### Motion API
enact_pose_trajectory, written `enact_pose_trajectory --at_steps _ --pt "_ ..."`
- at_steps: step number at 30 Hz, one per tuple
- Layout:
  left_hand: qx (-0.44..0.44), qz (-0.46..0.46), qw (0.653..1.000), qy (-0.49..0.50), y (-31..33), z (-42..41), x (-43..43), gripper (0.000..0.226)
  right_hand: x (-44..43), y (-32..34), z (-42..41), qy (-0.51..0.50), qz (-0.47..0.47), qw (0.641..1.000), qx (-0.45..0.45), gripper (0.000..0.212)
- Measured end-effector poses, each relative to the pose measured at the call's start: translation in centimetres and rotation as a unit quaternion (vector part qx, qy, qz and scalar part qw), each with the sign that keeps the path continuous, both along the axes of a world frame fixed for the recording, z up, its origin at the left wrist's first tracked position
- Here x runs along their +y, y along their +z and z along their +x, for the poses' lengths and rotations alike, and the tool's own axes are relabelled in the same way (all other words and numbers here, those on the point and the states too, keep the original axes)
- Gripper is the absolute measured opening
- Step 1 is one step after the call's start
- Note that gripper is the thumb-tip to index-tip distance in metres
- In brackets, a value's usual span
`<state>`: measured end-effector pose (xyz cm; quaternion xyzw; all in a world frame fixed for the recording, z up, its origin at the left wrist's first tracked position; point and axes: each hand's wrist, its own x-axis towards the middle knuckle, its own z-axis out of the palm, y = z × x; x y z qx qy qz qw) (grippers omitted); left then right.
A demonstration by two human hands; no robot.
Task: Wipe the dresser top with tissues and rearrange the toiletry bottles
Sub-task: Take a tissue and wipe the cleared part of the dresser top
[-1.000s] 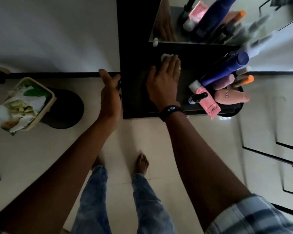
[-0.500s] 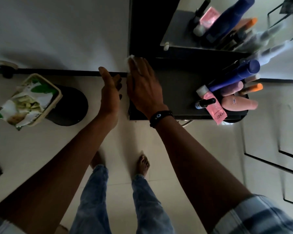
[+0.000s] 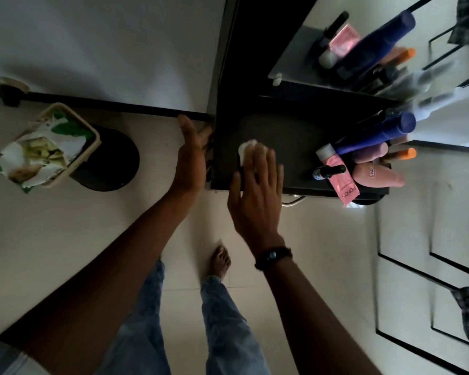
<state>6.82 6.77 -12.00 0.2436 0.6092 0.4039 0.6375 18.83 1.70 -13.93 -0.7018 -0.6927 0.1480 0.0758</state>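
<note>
right hand (image 3: pixel 256 190) flat on the tissue (image 3: pixel 246 148) on the dark bench (image 3: pixel 290 136).
tissue peeks out past the fingertips, pinned under the flat grip; left hand (image 3: pixel 191 161) open at the bench's left edge; bottles (image 3: pixel 374 150) far right.

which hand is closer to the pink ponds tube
Right. The right hand lies flat on the dresser top pressing a tissue, left of the pink Ponds tube. The left hand is farther, at the dresser's left edge.
</note>
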Motion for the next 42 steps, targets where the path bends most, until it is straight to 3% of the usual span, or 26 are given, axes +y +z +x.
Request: enact_pose_trajectory --at_steps 3,7,10,13,17,21,24,27,32,36,42 --pt "0.001 0.016 1.0 -0.011 -0.2 -0.1 -0.7 0.074 3.1 0.0 -2.2 0.053 -0.005 0.999 0.011 0.052" --pt "0.012 0.001 1.0 0.015 -0.2 0.3 -1.1 0.074 -0.9 -0.5 -3.5 0.147 -0.001 0.989 0.025 0.052" --pt "0.024 0.001 0.999 0.035 0.2 0.3 -0.6 0.071 -4.7 -0.8 -0.8 0.069 0.01 0.997 0.032 0.056" --pt "0.036 0.003 0.999 0.011 0.2 0.9 -0.7 0.071 -4.4 -0.8 2.2 -0.037 -0.005 0.998 -0.041 0.061" --pt "0.042 0.006 0.999 -0.007 -0.5 1.4 -0.9 0.071 -0.1 -0.7 1.4 -0.015 0.004 0.999 0.036 0.061" --pt "0.048 0.007 0.999 -0.02 -0.3 1.8 -1.1 0.068 -1.7 -0.6 2.2 0.014 0.038 0.996 0.075 0.054" --pt "0.061 0.013 0.997 -0.036 0.1 1.7 -0.7 0.067 -3.3 -0.5 4.4 -0.051 0.044 0.996 0.056 0.055" --pt "0.076 0.023 0.996 -0.038 0.5 2.0 -0.1 0.066 -1.8 -0.3 4.6 -0.119 0.002 0.993 -0.023 0.062" --pt "0.099 0.027 0.994 -0.04 0.9 2.6 0.1 0.064 0.8 0.5 3.0 -0.071 -0.025 0.991 -0.114 0.069" --pt "0.095 0.03 0.994 -0.051 1.0 2.5 0.3 0.08 4.4 0.8 3.2 -0.075 -0.057 0.993 -0.066 0.075" --pt "0.099 0.028 0.994 -0.035 0.7 2.5 0.4 0.062 11.0 1.1 2.8 -0.237 -0.071 0.969 -0.006 0.079"
